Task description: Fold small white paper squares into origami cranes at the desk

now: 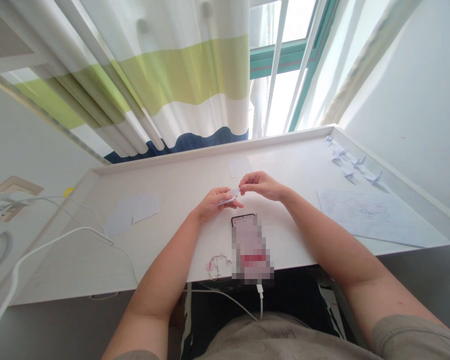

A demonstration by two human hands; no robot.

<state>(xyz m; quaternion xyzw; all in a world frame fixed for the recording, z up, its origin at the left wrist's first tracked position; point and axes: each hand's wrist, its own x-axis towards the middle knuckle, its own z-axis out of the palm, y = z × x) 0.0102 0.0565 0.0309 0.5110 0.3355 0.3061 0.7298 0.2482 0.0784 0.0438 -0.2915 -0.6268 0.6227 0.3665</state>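
Between my two hands is a small piece of folded white paper [228, 198], held above the white desk. My left hand [214, 204] grips its left part, with the thumb on top and fingers beneath. With thumb and index finger, my right hand [260, 185] pinches the paper's right tip. Just nearer to me lies a phone [245, 240] with a lit screen, partly blurred out, and a white cable plugged into its lower end. A single white sheet [239, 167] rests on the desk just beyond my hands.
Several folded paper cranes [354, 165] stand at the right rear of the desk [172, 195]. Lined written sheets [367, 215] lie in front of them. Blank paper squares [135, 212] are on the left, near white cables [86, 229]. A beaded strap [217, 262] lies beside the phone.
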